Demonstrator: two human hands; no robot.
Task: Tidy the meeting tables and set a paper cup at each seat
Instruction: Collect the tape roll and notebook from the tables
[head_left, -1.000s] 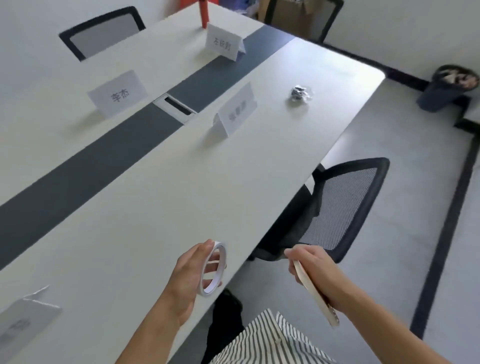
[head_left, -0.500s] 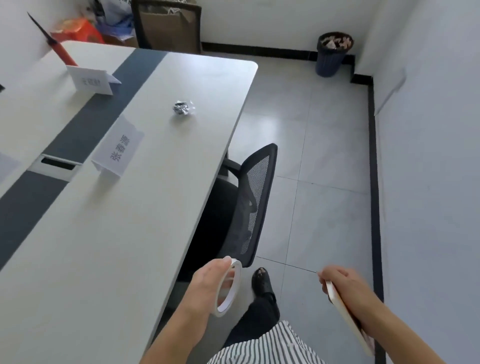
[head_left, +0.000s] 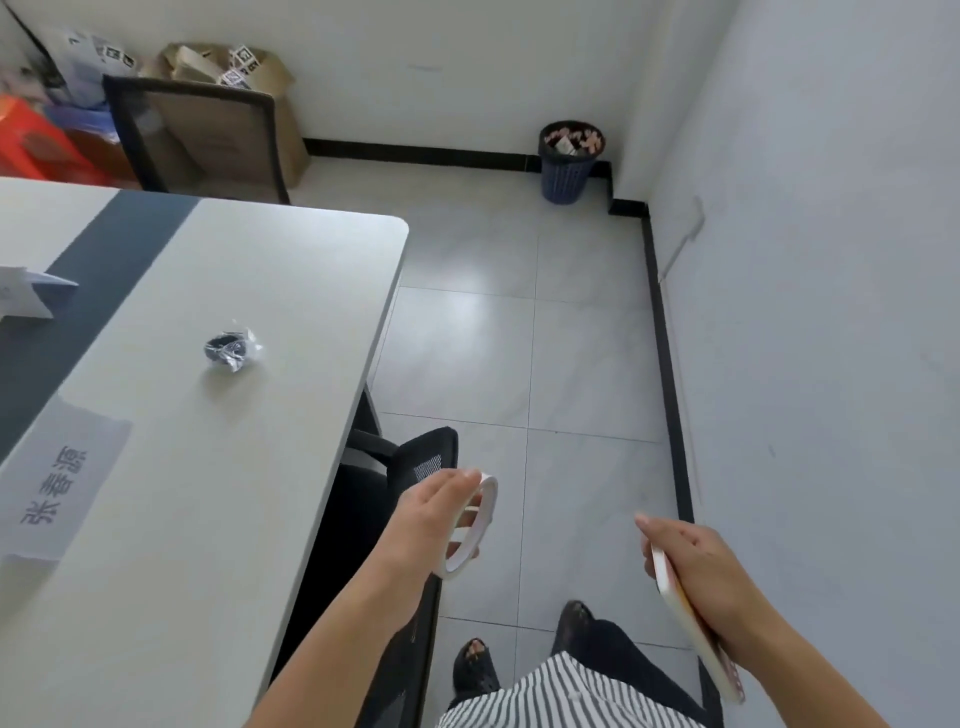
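Observation:
My left hand (head_left: 431, 519) grips a thin white ring of tape (head_left: 480, 525), held off the table's right edge above a black mesh chair (head_left: 384, 499). My right hand (head_left: 696, 561) is closed around a flat pale phone-like slab (head_left: 696, 634), out over the floor tiles. On the white meeting table (head_left: 234, 467) lies a crumpled clear wrapper with something dark inside (head_left: 232, 349). A white name card (head_left: 57, 483) stands at the near left, and another name card (head_left: 26, 291) sits on the dark centre strip. No paper cup is in view.
A dark waste bin (head_left: 569, 161) full of scraps stands in the far corner. A second black chair (head_left: 202, 140) sits at the table's far end, with cardboard boxes (head_left: 244, 83) and red items behind. A grey wall (head_left: 831, 312) runs close on the right.
The view has swung right and moved along the table's edge. Both hands have left the tabletop and now hang over the chair and floor, still holding the tape and the flat slab.

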